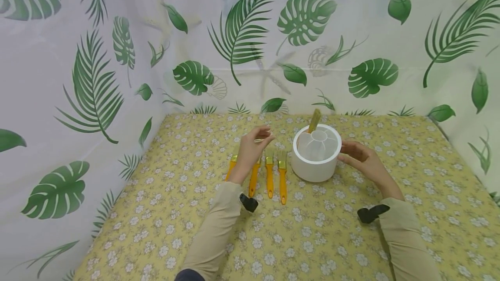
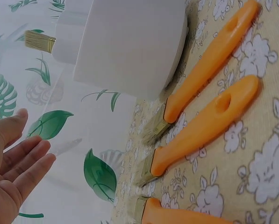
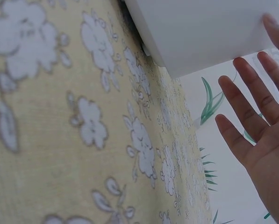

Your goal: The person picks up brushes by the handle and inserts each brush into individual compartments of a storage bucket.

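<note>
White round divided caddy [image 1: 314, 171] standing upright on the floral-covered surface [image 1: 175, 237]. One brush [image 1: 314, 120] already leaning in its far part, bristles up, handle down inside. Left hand [image 1: 252, 148] hovering above the row, holding nothing, thumb and fingers a narrow gap apart. Right hand [image 1: 361, 159] flanking the caddy's right wall, fingers fairly straight, gripping nothing; cannot tell whether the fingertips are touching.

Judgement on the step, seemingly standing brushes in the caddy: left hand should be taking a brush near its metal collar and lowering it handle-first between the dividers, with the right hand bracing the wall lightly. A careless drop would be risking a knock to the standing brush or a tipped caddy.

Around: four orange-handled paintbrushes [image 1: 269, 179] lying side by side, bristles pointing away from the person; the rightmost is lying near the caddy's left side. Left forearm crossing above the row, partly hiding the leftmost pair. Black wrist camera [image 1: 248, 203] hanging close to the handles, possibly snagging them. Leaf-print curtain [image 1: 136, 185] hanging behind, out of the way.
</note>
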